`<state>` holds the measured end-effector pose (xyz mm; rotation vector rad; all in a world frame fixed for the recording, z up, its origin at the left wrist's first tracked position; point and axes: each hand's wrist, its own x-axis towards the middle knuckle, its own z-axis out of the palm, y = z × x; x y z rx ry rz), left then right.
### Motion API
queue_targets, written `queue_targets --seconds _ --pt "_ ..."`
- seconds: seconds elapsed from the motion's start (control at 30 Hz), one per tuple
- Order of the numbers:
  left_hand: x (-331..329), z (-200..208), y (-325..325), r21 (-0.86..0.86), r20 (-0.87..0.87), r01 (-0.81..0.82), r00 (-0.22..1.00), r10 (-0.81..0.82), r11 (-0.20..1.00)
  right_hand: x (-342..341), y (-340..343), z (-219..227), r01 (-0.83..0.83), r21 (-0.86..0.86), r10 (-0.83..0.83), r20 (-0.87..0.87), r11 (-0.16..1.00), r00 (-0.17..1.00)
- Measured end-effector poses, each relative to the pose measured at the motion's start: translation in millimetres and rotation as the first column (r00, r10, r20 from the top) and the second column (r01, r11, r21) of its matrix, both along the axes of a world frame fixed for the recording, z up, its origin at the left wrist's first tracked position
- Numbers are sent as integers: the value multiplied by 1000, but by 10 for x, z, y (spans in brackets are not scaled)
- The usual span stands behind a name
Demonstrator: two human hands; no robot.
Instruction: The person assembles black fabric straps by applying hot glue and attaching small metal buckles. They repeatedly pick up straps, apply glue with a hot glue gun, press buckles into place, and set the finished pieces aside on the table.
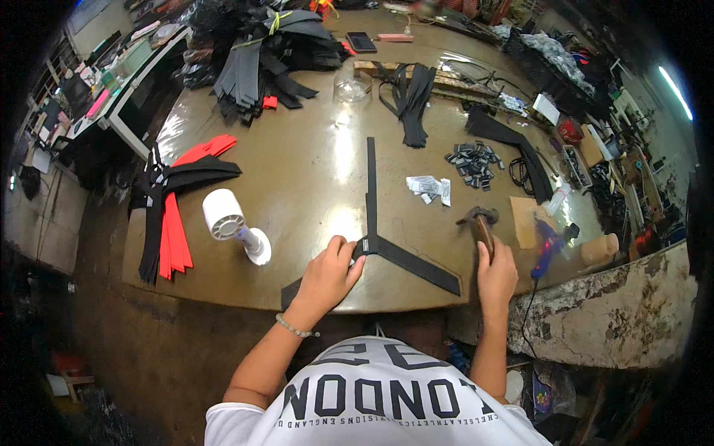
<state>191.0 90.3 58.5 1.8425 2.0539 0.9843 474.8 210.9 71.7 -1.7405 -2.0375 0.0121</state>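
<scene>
Black Y-shaped flat strap (413, 266), fabric-like, a small pale label at its joint: flat on the table's near edge, before the seated person. Left hand (327, 273), beaded bracelet at the wrist: thumb and fingers narrow, holding the strap beside the joint. Right hand (497, 276): fingers wrapped round the brown handle of a dark-headed hammer (486, 234). Table (297, 178): broad, brown, glossy, streaked with light reflections. On it, left: white fan on a round base (224, 215); red and black strips (175, 238). Right: white labels (424, 186), heap of small dark clips (474, 165), blue corded tool (549, 249). Far side: large bundle of black strips (249, 70), dark phone (361, 41). Room: cluttered white desk (126, 123) at left; stained, flaking ledge (617, 320) and lit tube lamp (675, 93) at right.
</scene>
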Motion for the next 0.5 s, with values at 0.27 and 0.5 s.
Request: queue_targets --seconds 0.27,0.5 --pt "283 359 -128 208 534 -170 845 33 963 -406 -31 220 -830 -192 379 -820 524 429" --pt "358 223 -100 277 325 -88 946 -8 957 -1325 -104 246 -804 -275 273 -841 527 466"
